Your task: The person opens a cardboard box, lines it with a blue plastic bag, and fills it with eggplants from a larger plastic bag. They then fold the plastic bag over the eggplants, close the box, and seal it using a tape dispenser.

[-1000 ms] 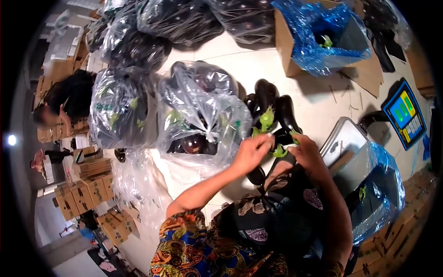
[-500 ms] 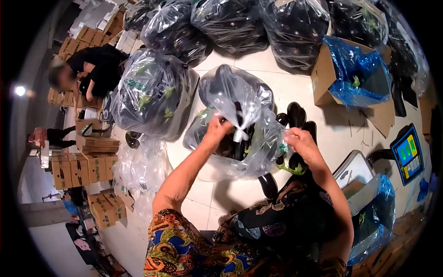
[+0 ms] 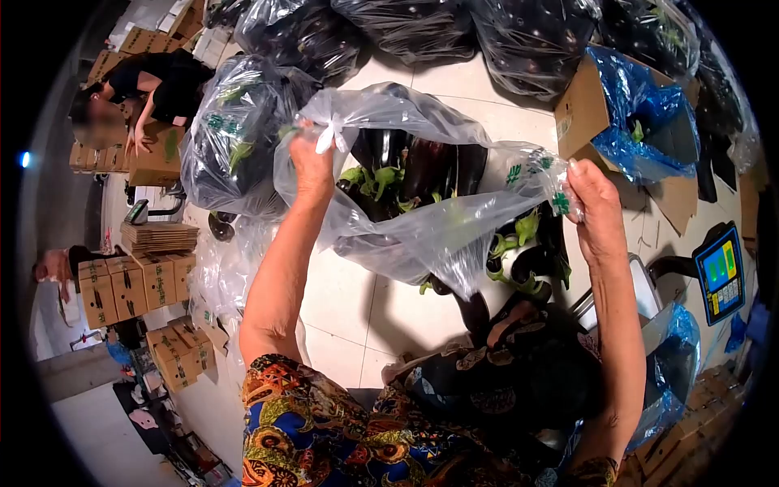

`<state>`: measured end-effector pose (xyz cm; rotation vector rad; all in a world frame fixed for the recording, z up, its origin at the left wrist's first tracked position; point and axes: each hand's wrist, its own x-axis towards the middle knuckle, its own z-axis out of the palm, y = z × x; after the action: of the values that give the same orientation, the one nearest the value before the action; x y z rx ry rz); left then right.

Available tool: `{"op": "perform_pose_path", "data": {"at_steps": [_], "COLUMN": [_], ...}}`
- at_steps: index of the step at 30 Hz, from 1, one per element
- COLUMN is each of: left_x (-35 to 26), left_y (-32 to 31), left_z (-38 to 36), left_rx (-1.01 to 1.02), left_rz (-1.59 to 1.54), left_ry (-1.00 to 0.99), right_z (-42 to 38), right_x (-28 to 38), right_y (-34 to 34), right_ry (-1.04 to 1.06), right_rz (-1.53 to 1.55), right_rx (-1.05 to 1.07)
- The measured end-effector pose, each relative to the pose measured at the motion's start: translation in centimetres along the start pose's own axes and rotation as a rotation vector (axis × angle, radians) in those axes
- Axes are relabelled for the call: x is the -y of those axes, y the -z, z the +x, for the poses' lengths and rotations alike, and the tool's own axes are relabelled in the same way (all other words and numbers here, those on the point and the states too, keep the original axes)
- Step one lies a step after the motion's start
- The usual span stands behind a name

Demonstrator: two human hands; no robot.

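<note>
Over pale floor tiles, with right hand clamped on a clear bag and left hand at its knot in a grip too hidden to judge, best hold tension even around the eggplants between.

Place: apparently a produce packing room;
Digital scale: weighing display lit;
Eggplants: bagged in bulk, left of the scale;
Cartons: stacked, far left of the scale

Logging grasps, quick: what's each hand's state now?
Left hand: closed on the clear plastic bag beside its knot.
Right hand: closed on the bag's opposite side.
</note>
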<state>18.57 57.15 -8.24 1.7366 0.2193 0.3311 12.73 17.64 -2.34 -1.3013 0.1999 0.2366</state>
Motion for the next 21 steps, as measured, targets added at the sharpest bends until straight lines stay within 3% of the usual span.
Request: {"op": "perform_pose_path", "data": {"at_steps": [1,2,5,8,11,13,17,18,19,21], "left_x": [1.7,4.8,12.6,19.6,16.6,10.3,7.0,2.4,-0.8,-9.2], "left_y": [0.0,1.4,-1.8,-5.7,-10.2,-11.5,-10.8,-10.7,-10.8,-10.2], "left_z": [-0.2,0.0,-2.4,-3.1,-4.0,-6.3,-7.8,-8.7,-9.4,-9.9], "left_rx": [-0.033,0.217,0.389,0.374,0.301,0.264,0.61,0.631,0.76,1.0], "left_rz": [-0.045,0.139,-0.178,0.345,0.618,0.672,0.704,0.671,0.477,0.277], "left_ry": [0.04,0.08,0.014,-0.106,-0.252,-0.397,-0.542,-0.562,-0.25,0.062], "right_z": [-0.2,-0.2,-0.6,-1.2,-1.5,-1.9,-2.7,-2.9,-2.9,-2.9], "right_x": [-0.2,-0.5,-0.8,-0.7,-0.8,-0.6,-1.5,-1.9,-2.3,-3.4], "right_y": [0.3,0.6,1.3,1.2,0.8,0.3,1.5,2.0,2.5,3.4], "right_ry": [0.011,0.027,0.066,0.023,0.009,0.03,0.03,0.019,0.01,0.029], "right_rz": [-0.034,-0.069,-0.136,-0.108,-0.179,-0.25,-0.282,-0.282,-0.283,-0.323], "right_rx": [-0.008,-0.015,-0.004,0.016,0.024,0.058,0.03,-0.012,-0.049,-0.108]}}
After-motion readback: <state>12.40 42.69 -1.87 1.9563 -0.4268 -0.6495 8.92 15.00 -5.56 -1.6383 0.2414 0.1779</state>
